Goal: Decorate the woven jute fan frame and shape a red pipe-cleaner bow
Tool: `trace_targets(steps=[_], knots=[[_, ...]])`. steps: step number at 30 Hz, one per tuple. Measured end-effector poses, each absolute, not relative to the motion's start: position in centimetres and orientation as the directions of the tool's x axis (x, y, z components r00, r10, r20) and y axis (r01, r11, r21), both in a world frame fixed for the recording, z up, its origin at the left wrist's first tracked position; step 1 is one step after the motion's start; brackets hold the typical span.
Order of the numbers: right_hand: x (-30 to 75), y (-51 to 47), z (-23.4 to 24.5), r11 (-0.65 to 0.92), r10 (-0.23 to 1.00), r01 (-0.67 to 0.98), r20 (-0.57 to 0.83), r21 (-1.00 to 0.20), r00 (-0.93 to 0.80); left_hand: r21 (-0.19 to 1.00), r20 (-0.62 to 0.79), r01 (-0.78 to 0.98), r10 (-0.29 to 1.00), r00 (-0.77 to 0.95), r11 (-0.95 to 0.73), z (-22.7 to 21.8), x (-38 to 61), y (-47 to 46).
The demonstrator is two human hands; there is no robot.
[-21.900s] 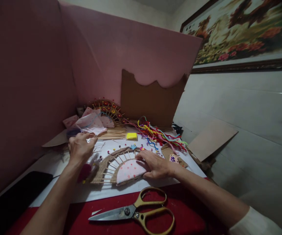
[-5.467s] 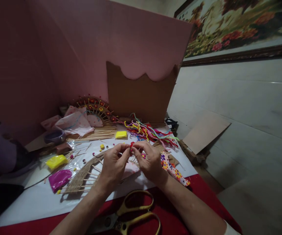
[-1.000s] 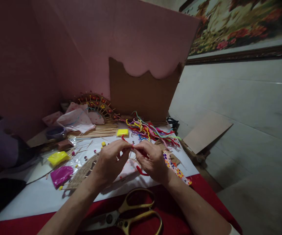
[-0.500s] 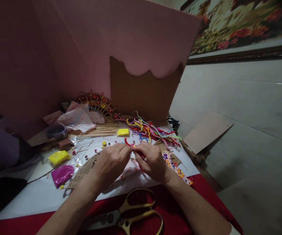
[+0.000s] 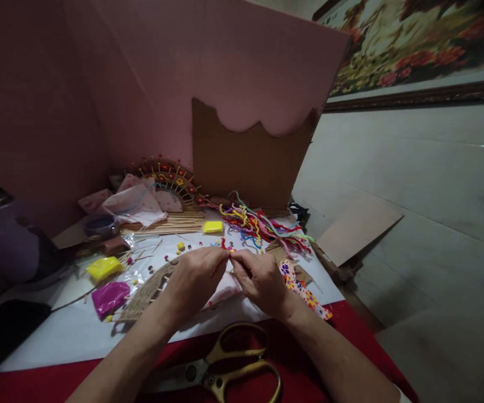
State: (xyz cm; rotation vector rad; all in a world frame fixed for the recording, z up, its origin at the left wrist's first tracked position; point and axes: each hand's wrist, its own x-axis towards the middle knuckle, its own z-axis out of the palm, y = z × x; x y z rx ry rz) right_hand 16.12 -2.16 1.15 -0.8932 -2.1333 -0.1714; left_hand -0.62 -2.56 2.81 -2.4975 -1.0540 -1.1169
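Observation:
My left hand and my right hand meet fingertip to fingertip above the white sheet, both closed in a pinch. A short end of a red pipe cleaner sticks up at the fingertips; the rest of it is hidden by my fingers. Beneath my left hand and forearm lies a fan-shaped piece wound with brown twine, with sticks tipped with small balls along its edge. Pink spotted fabric shows between my hands. Right of my right hand lies a strip with colourful flowers.
Large gold-handled scissors lie on the red cloth in front. Behind my hands are a heap of coloured pipe cleaners, a yellow packet and a decorated fan. Purple and yellow clay packets sit left.
My fingertips stay together with little movement. The red loop seen under my right hand earlier no longer shows, and the red end stands more upright. The view has shifted slightly.

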Motion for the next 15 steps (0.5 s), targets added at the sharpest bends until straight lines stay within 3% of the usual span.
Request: trace_targets(steps=[4, 8, 12, 15], knots=[[16.3, -2.0, 0.8, 0.757, 0.511, 0.645, 0.708, -0.102, -0.487, 0.087, 0.683, 0.689, 0.547, 0.485, -0.720, 2.9, -0.6, -2.5], [16.1, -2.5, 1.0, 0.770, 0.474, 0.631, 0.747, -0.095, -0.466, 0.159, 0.746, 0.711, 0.555, 0.368, -0.685, 2.6, -0.4, -2.4], [15.9, -3.0, 1.3, 0.771, 0.504, 0.609, 0.766, -0.189, -0.400, 0.328, 0.764, 0.707, 0.616, 0.192, -0.627, 2.5, -0.8, -1.9], [15.9, -2.9, 1.4, 0.742, 0.560, 0.620, 0.745, -0.256, -0.363, 0.393, 0.740, 0.627, 0.636, 0.219, -0.672, 2.7, -0.9, -1.8]])
